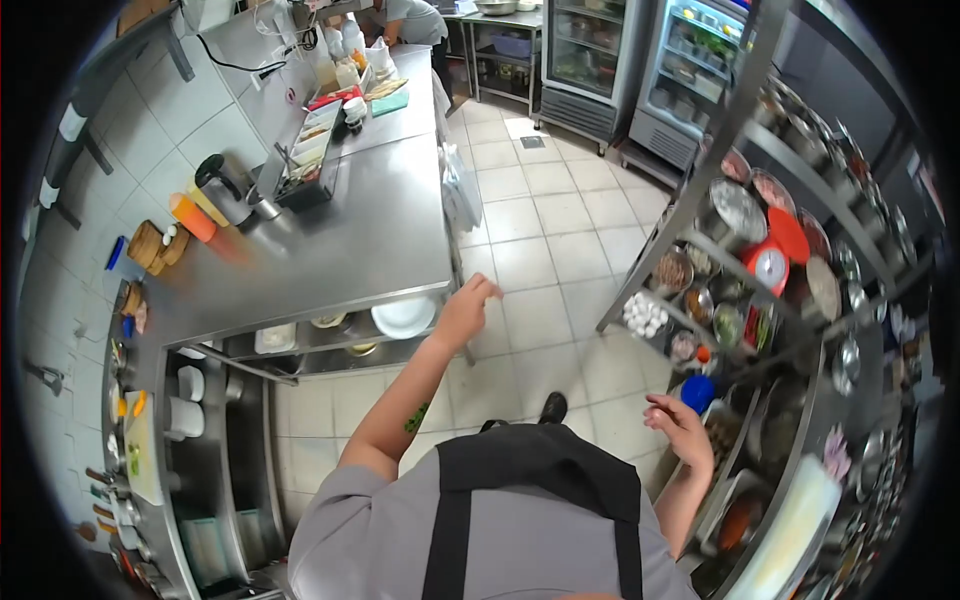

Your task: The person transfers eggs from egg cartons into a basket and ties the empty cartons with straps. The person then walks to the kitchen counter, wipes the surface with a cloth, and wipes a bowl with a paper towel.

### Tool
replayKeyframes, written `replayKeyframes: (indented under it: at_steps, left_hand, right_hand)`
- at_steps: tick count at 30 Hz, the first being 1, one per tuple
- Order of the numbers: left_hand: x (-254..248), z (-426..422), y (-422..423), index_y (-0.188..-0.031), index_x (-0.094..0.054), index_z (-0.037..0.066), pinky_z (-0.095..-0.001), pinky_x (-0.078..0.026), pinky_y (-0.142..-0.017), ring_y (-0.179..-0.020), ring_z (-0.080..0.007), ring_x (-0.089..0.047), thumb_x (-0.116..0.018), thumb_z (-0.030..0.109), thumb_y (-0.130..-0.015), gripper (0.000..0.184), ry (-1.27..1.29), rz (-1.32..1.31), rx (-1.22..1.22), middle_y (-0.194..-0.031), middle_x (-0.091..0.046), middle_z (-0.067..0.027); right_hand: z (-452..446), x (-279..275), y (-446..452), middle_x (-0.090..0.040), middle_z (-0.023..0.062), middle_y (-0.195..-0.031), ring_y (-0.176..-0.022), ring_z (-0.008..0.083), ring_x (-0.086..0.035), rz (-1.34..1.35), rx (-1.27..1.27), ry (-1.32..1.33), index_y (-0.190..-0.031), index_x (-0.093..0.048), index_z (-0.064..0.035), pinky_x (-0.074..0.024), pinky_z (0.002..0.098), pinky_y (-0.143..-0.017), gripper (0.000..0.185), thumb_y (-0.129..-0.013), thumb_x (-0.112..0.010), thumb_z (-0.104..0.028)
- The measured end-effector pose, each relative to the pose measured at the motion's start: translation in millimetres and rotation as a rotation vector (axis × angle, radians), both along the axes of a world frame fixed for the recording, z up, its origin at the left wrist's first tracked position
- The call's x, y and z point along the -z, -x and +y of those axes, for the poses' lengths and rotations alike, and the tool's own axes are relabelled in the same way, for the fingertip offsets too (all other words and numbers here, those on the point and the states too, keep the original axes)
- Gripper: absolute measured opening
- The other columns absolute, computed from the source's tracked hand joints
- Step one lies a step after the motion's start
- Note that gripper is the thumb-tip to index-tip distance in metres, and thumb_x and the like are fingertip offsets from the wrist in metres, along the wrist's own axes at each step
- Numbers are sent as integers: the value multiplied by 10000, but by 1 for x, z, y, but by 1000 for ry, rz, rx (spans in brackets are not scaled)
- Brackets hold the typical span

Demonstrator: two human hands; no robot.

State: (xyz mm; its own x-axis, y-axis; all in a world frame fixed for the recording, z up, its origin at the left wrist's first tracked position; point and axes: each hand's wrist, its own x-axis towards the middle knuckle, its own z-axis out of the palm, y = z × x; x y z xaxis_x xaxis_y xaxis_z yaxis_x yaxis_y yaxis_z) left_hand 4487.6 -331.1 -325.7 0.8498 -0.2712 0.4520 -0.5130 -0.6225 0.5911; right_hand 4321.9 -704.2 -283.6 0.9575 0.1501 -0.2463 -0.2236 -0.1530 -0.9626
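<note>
My left hand (466, 312) reaches forward past the corner of the steel worktable (330, 235), with its fingers loosely bent and nothing visible in them. From this view I cannot tell whether it touches the table edge. Just beyond it, a white plastic bag (460, 190) hangs at the table's side. White plates (403, 316) sit on the shelf under the tabletop, left of that hand. My right hand (684, 432) is held low on the right, fingers apart, holding nothing. A blue lid (697, 392) is close above it, on the lower part of the rack.
On the right stands a metal rack (690, 200) loaded with pots, bowls, eggs (645, 314) and a red scale (768, 265). Glass-door fridges (583, 60) stand at the back. A kettle (222, 190) and sauce bottle (192, 217) line the left wall. Another person (412, 22) leans at the far counter.
</note>
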Motion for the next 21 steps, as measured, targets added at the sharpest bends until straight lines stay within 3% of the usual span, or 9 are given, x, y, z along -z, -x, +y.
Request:
replayKeyframes:
  at_steps: [1, 5, 9, 11, 14, 15, 16, 18, 21]
  left_hand:
    - [-1, -3, -15, -805, -555, 72, -373, -420, -651, -799, -315, -510, -400, -72, -697, 237, 36, 82, -20, -843, -500, -108]
    - [37, 19, -74, -739, -558, 44, -368, -418, -628, -740, -306, -512, -423, -58, -696, 174, 45, 102, -225, -750, -497, -119]
    - [41, 43, -108, -671, -560, 24, -333, -417, -582, -638, -288, -505, -441, -51, -678, 141, 113, 70, -520, -648, -481, -119]
    - [29, 50, -133, -653, -546, -5, -262, -395, -535, -568, -208, -506, -395, -78, -653, 168, 214, 83, -634, -634, -522, -101]
    - [21, 58, -189, -642, -557, -9, -283, -396, -537, -546, -197, -494, -394, -38, -671, 168, 377, 53, -774, -609, -505, -101]
    - [27, 64, -213, -665, -563, -10, -262, -393, -538, -560, -164, -499, -398, -18, -692, 168, 369, -69, -745, -619, -518, -90]
    - [25, 70, -237, -665, -563, -10, -262, -393, -538, -560, -164, -499, -398, -18, -692, 168, 353, -70, -750, -619, -518, -90]
    - [15, 74, -299, -711, -580, 3, -253, -396, -548, -575, -150, -503, -412, 6, -728, 169, 414, 70, -765, -618, -520, -82]
    - [-13, 78, -397, -759, -591, 6, -263, -398, -544, -577, -145, -512, -427, 63, -791, 177, 498, 44, -618, -609, -524, -75]
  right_hand:
    - [-4, -1, -40, -586, 49, -890, -798, 101, -548, -4, -44, 6, -1106, -514, 24, -424, 223, -735, 305, -852, -542, -142]
    - [13, -25, -205, -595, 57, -877, -794, 115, -549, -49, -253, -28, -1099, -520, 15, -430, 241, -731, 301, -855, -538, -159]
    - [60, -53, -350, -601, 87, -847, -792, 143, -560, -217, -653, 142, -1088, -529, -9, -440, 267, -726, 305, -857, -537, -208]
    - [83, -60, -425, -607, 73, -894, -834, 156, -581, -295, -870, 219, -1079, -535, -19, -448, 275, -745, 297, -863, -532, -223]
    - [116, -52, -519, -606, 107, -892, -811, 173, -582, -370, -796, 291, -1055, -542, -9, -449, 280, -727, 288, -857, -534, -217]
    - [124, -42, -547, -600, 152, -917, -816, 266, -581, -399, -710, 393, -1025, -554, -15, -458, 344, -710, 299, -830, -552, -241]
    - [128, -29, -572, -600, 152, -917, -816, 266, -581, -400, -713, 376, -1025, -554, -15, -458, 344, -710, 299, -830, -552, -241]
    - [125, -4, -623, -592, 169, -927, -816, 308, -569, -543, -657, 676, -1026, -559, -15, -451, 372, -731, 323, -816, -553, -261]
    - [99, 18, -687, -603, 176, -896, -841, 321, -566, -290, -759, 712, -1028, -567, -18, -447, 379, -749, 358, -795, -567, -291]
